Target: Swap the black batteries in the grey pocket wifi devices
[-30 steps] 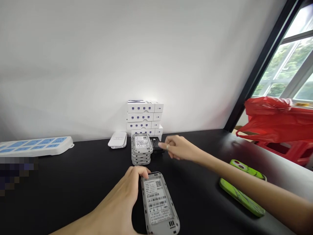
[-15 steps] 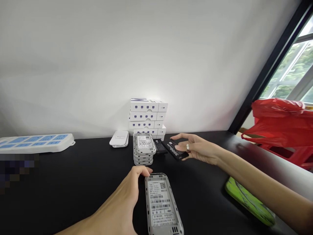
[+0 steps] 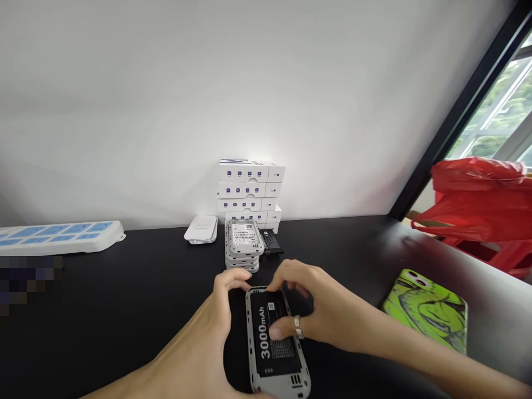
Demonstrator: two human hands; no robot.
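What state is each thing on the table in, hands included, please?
Left hand, holding the open device.
Right hand, thumb on the battery.
Battery, in the open device, label up; seating unclear.
Open device, back uncovered.
Device stack, top unit uncovered.
Spare batteries, lying beside the stack.
White panels, stacked flat.
Boxes, stacked, closed.
Power strip, flat, no plugs visible.
Green-patterned item, lying flat.

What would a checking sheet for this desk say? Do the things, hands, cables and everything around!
Surface: black table.
Job's things: 3000mAh battery in a grey casing, full seating unclear; stacked casings, another battery beside them, white boxes behind.
Clutter: power strip, green-patterned phone-shaped item.
Hands: left hand holds the grey casing; right hand has its thumb on the 3000mAh battery.
Cables: nothing seen.
Surroundings: pale wall, red plastic bag, window.
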